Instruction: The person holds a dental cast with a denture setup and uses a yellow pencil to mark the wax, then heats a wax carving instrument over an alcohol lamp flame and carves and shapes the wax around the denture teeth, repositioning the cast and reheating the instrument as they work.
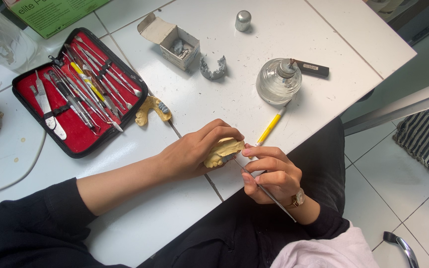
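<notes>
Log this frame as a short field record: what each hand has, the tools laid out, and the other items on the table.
left hand: grips a yellow dental cast at the table edge
right hand: holds a thin metal instrument, tip at the cast
tool case: open, red lining, metal instruments in rows
table: white tiled top
glass burner: beyond the hands, upright
yellow-handled tool: lying near the burner
small cardboard box: open
grey cast: beside the box
second yellow cast: by the case

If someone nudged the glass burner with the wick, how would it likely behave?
The glass burner looks squat and wide-based, so it would probably slide rather than tip. Its smooth glass on the white table may be slippery and likely fragile.
</notes>
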`<state>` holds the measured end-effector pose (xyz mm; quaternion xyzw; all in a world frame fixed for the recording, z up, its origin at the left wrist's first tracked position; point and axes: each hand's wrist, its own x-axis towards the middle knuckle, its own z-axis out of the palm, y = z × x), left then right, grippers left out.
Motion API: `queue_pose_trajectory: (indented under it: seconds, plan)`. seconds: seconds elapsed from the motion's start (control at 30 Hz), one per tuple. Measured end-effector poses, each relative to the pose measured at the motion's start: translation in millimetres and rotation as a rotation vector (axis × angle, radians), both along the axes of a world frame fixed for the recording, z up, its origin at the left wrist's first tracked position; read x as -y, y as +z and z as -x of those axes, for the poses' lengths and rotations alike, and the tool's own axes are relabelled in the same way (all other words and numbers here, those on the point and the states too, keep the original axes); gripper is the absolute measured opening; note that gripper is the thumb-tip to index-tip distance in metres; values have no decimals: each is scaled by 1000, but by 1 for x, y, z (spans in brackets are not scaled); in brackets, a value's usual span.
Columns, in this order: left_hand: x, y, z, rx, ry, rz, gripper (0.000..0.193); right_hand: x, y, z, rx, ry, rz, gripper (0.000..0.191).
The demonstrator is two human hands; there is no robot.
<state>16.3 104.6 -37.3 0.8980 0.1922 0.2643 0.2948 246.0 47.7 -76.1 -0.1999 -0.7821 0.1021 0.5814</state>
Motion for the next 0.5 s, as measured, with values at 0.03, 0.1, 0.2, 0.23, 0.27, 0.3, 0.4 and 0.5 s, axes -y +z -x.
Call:
queue_pose_trajectory:
  seconds: [0.03, 0.1, 0.2, 0.23, 0.27, 0.3, 0.4, 0.5]
  plan:
    - [0, 0, 0, 0, -1, -1, 75, 0, 0, 0, -6, 1, -2, 32]
    - [0, 0, 0, 0, -2, -4, 75, 0, 0, 0, -18, 2, -7, 31]
    - [0, 1, 0, -5, 1, 8, 74, 0, 0, -1, -18, 3, 9, 31]
    - [0, 1, 0, 0, -2, 4, 75, 0, 0, 0, -18, 3, 4, 31]
    - [0, 1, 0, 5, -5, -2, 75, 0, 0, 0, -18, 1, -2, 31]
    - [0, 1, 0, 9, -8, -8, 76, -1, 0, 0, -18, 0, -9, 31]
    - [0, 0, 0, 6, -11, -9, 77, 0, -1, 0, -19, -3, -4, 31]
    - [0, 0, 0, 4, -13, -10, 77, 0, -1, 0, -17, -3, 1, 31]
